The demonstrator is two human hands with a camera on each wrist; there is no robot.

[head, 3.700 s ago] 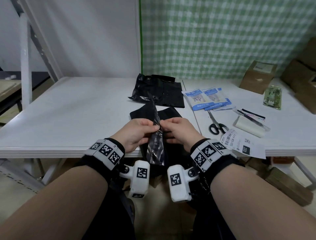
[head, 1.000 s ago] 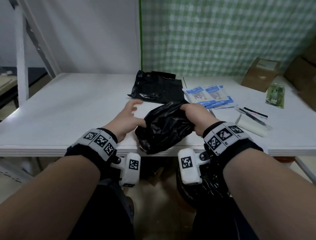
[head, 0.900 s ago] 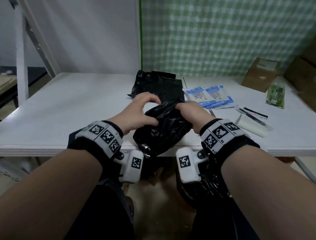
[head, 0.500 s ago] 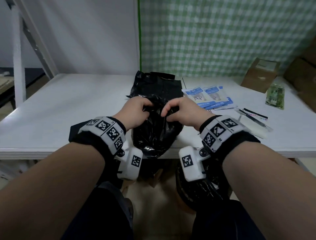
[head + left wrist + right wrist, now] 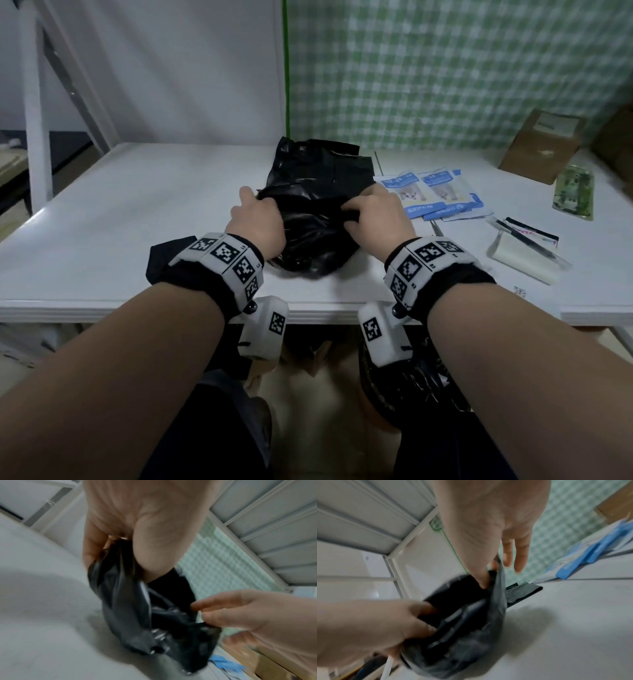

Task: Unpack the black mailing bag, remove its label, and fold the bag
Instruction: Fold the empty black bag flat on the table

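Observation:
A crumpled black mailing bag (image 5: 315, 236) sits on the white table (image 5: 120, 212) near its front edge, between my two hands. My left hand (image 5: 255, 214) grips the bag's left rim; in the left wrist view its fingers curl round the gathered plastic (image 5: 118, 563). My right hand (image 5: 363, 214) holds the right rim; in the right wrist view its thumb and a finger pinch the bag's edge (image 5: 496, 574), the other fingers straight. The mouth of the bag (image 5: 462, 622) gapes between the hands. What is inside is too dark to make out.
A second black bag (image 5: 318, 168) lies flat just behind. A black folded piece (image 5: 159, 255) lies under my left wrist. On the right are blue-and-white packets (image 5: 431, 192), a white roll with a pen (image 5: 520, 253), a green packet (image 5: 573, 190) and a cardboard box (image 5: 544, 147).
The crumpled bag has moved from the table's front edge further onto the table. My left hand, open a second ago, now grips the rim; both hands have shifted forward.

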